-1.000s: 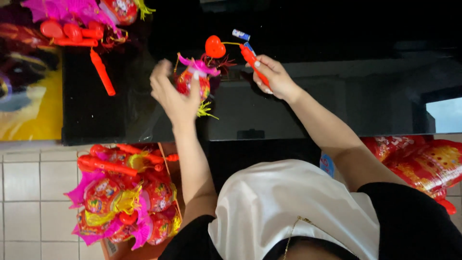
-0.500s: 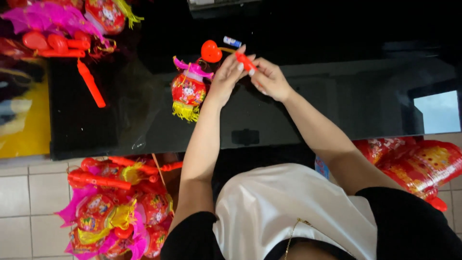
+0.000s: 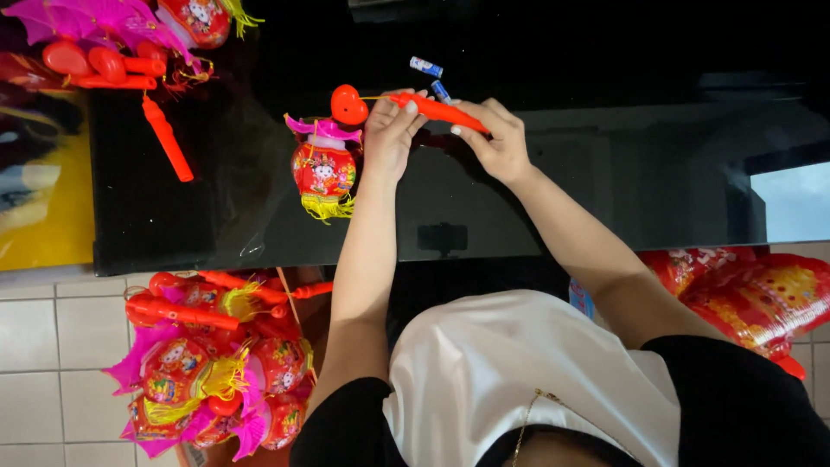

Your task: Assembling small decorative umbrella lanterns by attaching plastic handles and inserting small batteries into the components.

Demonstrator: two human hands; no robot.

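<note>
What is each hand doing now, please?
Left hand: fingers closed on the red stick, near its heart end.
Right hand: fingers closed on the same stick, at the other end.

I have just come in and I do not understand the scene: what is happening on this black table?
A person holds a red plastic handle with both hands, the left hand near its heart-shaped end, the right hand at the other end. A small red lantern with a pink top and yellow tassel lies on the black table just beside the heart. Two small batteries lie beyond the hands. More lanterns are piled on the floor.
</note>
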